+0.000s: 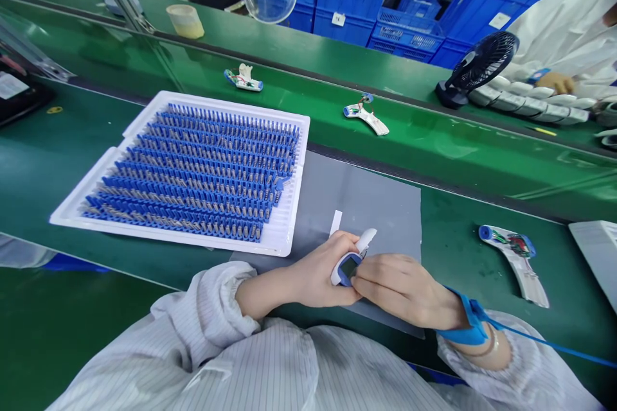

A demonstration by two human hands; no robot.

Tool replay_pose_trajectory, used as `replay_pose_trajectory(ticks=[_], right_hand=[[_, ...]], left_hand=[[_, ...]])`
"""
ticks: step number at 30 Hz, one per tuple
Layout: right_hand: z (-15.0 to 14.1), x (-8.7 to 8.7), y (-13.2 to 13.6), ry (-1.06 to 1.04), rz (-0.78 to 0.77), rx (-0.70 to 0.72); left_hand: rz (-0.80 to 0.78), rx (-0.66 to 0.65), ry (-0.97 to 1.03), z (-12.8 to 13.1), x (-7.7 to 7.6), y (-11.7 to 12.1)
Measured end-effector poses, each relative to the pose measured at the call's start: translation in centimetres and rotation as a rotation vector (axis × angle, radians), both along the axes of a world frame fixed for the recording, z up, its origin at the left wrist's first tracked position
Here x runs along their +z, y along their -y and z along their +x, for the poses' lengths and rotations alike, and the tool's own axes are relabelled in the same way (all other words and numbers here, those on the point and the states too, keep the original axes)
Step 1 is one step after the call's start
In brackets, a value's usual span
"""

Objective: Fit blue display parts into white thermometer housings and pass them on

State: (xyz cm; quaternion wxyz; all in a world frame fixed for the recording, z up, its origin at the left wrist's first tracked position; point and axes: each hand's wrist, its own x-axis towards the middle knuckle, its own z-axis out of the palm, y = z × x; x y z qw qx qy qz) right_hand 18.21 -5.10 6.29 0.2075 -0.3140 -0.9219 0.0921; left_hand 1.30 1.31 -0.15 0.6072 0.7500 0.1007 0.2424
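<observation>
Left hand (321,276), right hand (402,289) together, clasped.

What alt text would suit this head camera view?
Both hands, left hand and right hand, hold a white-and-blue thermometer shell over a grey mat on a green bench. A white tray of blue parts lies left.

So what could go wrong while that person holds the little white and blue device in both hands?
The white and blue handheld device is pinched between the left hand and right hand above the grey mat; it might slip. The blue wrist-strap cord could snag. The left sleeve might nudge the white tray of blue parts.
</observation>
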Motion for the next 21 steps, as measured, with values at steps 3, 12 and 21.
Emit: replay_pose_trajectory(ticks=[3,12,21], right_hand=[[0.03,-0.11,0.25,-0.019,0.096,-0.022],[-0.23,-0.21,0.35,-0.040,0.157,-0.011],[0.19,-0.90,0.66,-0.125,0.237,0.037]], left_hand=[[-0.038,0.060,0.031,0.08,-0.13,0.21],[0.098,0.000,0.132,-0.06,-0.94,0.05],[-0.010,-0.084,0.146,0.12,-0.22,0.13]])
